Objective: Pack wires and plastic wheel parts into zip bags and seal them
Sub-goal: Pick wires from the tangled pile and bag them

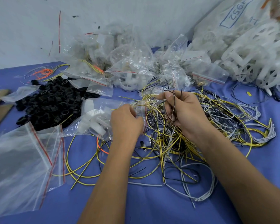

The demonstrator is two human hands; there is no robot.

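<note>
Left hand (127, 122) fingers pinch the zip bag (97, 118) mouth open toward the right so right hand (183, 110), fingers gripping looped black wire (171, 107), can feed it in.

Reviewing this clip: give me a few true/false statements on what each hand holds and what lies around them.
1. The right hand holds a looped dark wire. True.
2. The left hand rests flat on the table. False: its fingers grip the open end of a zip bag holding white plastic parts.
3. The pile of black rings lies right of the wires. False: it lies to their left.
4. Empty zip bags lie at the near left. True.
</note>
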